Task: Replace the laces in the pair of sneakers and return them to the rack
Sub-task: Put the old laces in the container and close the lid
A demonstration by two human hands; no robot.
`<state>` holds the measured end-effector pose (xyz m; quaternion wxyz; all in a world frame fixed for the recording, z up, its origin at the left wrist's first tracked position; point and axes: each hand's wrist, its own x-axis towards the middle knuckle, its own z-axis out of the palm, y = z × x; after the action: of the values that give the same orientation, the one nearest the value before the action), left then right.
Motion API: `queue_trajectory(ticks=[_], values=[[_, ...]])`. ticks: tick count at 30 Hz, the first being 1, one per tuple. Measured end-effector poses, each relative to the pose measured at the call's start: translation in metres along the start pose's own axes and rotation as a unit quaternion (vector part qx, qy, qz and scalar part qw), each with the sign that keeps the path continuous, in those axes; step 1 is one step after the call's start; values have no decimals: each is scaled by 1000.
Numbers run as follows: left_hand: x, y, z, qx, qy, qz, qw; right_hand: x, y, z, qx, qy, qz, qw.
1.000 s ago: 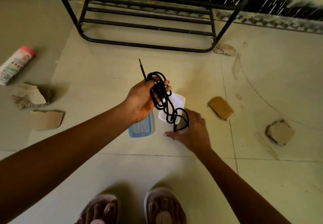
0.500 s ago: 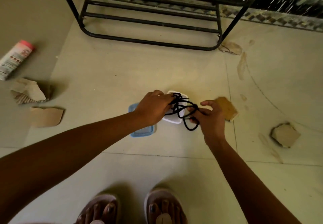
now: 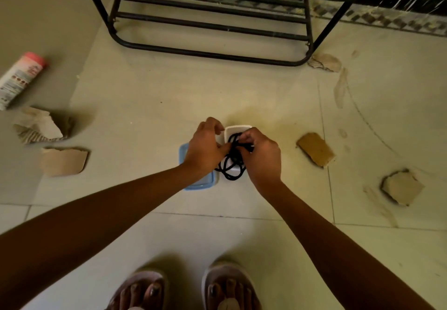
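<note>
Rack (image 3: 212, 54): we lose its top past the upper edge. Black laces (image 3: 234, 151): upper loops hidden within left hand (image 3: 205, 151) and right hand (image 3: 262, 158). Can (image 3: 21, 77): label unreadable.

The lid (image 3: 193, 185) lies just left of the container (image 3: 238, 129) on the floor (image 3: 169, 97), the laces (image 3: 229, 176) over it, a cardboard scrap (image 3: 315, 149) to its right, the rack (image 3: 212, 53) behind it.

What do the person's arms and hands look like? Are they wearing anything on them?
The left arm and right arm are bare, with no sleeves in view. The left grip and right grip wear no gloves, and no watch or bracelet shows at either wrist.
</note>
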<state>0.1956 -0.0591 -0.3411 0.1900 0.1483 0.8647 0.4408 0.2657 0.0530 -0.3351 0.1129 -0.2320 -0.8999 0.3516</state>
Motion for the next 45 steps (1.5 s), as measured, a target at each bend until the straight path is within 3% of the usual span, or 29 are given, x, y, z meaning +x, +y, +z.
queue_trajectory(ticks=[5, 11, 16, 19, 22, 25, 28, 33, 35, 37, 39, 41, 45], values=[[-9, 2, -3, -48, -27, -108, 993, 4, 8, 7, -206, 13, -94, 974], [-34, 6, -5, -175, -90, -224, 955, 0, 20, 4, -236, -20, -148, 960], [-37, 14, -4, -274, -127, -282, 911, -7, 24, 6, -222, -34, -136, 965], [-33, 8, -6, -246, -79, -212, 942, -9, 26, 7, -232, -53, -134, 962], [-31, 0, -11, -100, -35, -74, 992, -16, 25, 6, -214, -55, -140, 965], [-31, -6, -14, 16, -30, 75, 997, -27, 23, 9, -185, -56, -144, 970], [-30, -17, -16, 148, -54, 235, 959, -38, 27, 9, -127, -42, -130, 982], [-24, -30, -12, 332, -95, 430, 834, -49, 32, -1, -14, -4, -63, 998], [-26, -31, -11, 378, -93, 465, 795, -51, 33, -8, 33, 30, -31, 998], [-32, -30, -11, 387, -78, 458, 796, -56, 37, -14, 56, 74, 8, 996], [-36, -29, -12, 389, -69, 438, 808, -61, 41, -19, 87, 85, 101, 987], [-36, -30, -10, 406, -63, 432, 803, -65, 45, -24, 101, 27, 192, 976], [-29, -27, -6, 436, -90, 378, 812, -72, 41, -25, 154, -74, 242, 955]])
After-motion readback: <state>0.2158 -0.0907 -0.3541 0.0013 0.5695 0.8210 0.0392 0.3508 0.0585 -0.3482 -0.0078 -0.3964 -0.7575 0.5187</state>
